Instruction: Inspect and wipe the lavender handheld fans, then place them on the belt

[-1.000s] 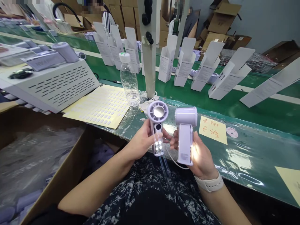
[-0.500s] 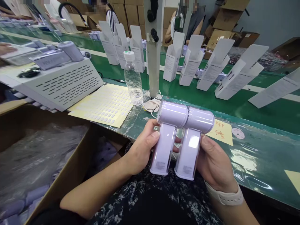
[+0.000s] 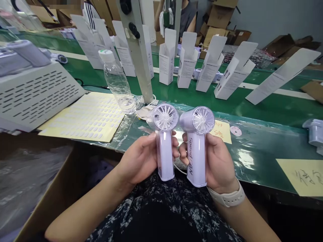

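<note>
Two lilac handheld fans in clear plastic casings are held upright side by side in front of me. My left hand (image 3: 143, 156) is wrapped round the handle of the left handheld fan (image 3: 166, 153), whose round grille faces me. Around the right handheld fan (image 3: 197, 158) my right hand (image 3: 218, 161) is closed, its fingertips showing at the handle's left edge. "Speed FAN" lettering runs down that handle. The two fan heads are close together, with a narrow gap between them. A pale band circles my right wrist.
Open white boxes (image 3: 186, 67) stand along the green conveyor (image 3: 156, 92). On the bench are a plastic bottle (image 3: 117, 82), a yellow sticker sheet (image 3: 83, 117), a vented grey metal case (image 3: 40, 97) and a metal post (image 3: 137, 50). An open carton (image 3: 47, 198) sits lower left; a person (image 3: 186, 16) is opposite.
Both fans have been turned, so their grilles now show instead of their cylinder sides. The heads have come slightly apart. The view has swung to the right.
</note>
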{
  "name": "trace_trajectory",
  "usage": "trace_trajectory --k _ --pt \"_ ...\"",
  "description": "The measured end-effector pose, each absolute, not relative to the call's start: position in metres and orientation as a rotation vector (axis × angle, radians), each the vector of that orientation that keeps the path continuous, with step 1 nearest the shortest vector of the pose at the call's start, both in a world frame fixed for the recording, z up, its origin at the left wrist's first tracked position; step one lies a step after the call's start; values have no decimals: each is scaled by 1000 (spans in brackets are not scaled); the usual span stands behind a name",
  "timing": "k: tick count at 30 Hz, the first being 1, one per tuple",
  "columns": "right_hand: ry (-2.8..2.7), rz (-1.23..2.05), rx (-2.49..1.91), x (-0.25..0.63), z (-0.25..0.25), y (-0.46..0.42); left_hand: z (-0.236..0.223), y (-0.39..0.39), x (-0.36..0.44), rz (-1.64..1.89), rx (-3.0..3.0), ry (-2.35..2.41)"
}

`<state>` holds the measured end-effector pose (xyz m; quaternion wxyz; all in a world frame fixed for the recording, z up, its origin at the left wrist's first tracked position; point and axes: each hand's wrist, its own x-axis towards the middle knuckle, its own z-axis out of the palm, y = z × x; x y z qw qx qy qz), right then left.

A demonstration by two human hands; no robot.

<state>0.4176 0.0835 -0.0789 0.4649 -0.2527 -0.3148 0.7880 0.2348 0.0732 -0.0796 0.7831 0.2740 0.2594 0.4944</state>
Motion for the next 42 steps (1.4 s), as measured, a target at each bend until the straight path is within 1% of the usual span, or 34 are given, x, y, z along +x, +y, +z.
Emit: trace_trajectory --k 4,9,12,17,26,34,36,39,42 --pt "-747 1831 -656 423 -82 85 -75 74 233 1084 667 559" --pt "-677 1669 -686 421 -88 86 -80 71 227 1103 770 662" --pt "-698 1661 -679 417 -88 86 -82 69 225 1099 813 752" --pt "-742 1658 -732 413 -86 86 -81 70 226 1072 825 763" --pt "-680 1595 -938 411 -93 84 -90 71 225 1069 830 826" --pt "-828 1610 -790 409 -91 78 -87 70 218 1080 933 811" --pt "-968 1500 -761 415 -92 74 -87 69 216 1149 1052 857" --pt "-1350 1194 -765 426 -91 68 -87 66 214 1273 1384 969" --pt "-1689 997 -583 434 -91 66 -87 64 213 1437 1704 971"
